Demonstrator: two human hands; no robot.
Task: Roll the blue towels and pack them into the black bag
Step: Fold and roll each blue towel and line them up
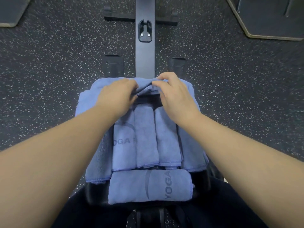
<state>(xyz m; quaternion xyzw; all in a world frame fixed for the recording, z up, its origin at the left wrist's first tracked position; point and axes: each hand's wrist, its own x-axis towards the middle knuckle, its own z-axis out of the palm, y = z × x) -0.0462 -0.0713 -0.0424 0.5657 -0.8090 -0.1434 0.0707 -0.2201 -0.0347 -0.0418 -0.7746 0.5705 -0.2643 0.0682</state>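
Four rolled towels (144,137) lie done; the left hand (116,94) and right hand (174,96) both pinch another towel (146,87), not yet rolled; nothing visibly bagged.

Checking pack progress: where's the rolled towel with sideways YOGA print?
Head view, bottom centre: the crosswise rolled towel lies nearest the person, just below three lengthwise rolls.

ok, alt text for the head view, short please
Both hands, left hand and right hand, pinch a blue towel at the far end of a towel pile. Three rolled towels lie side by side nearer, a fourth roll crosswise, above speckled floor.
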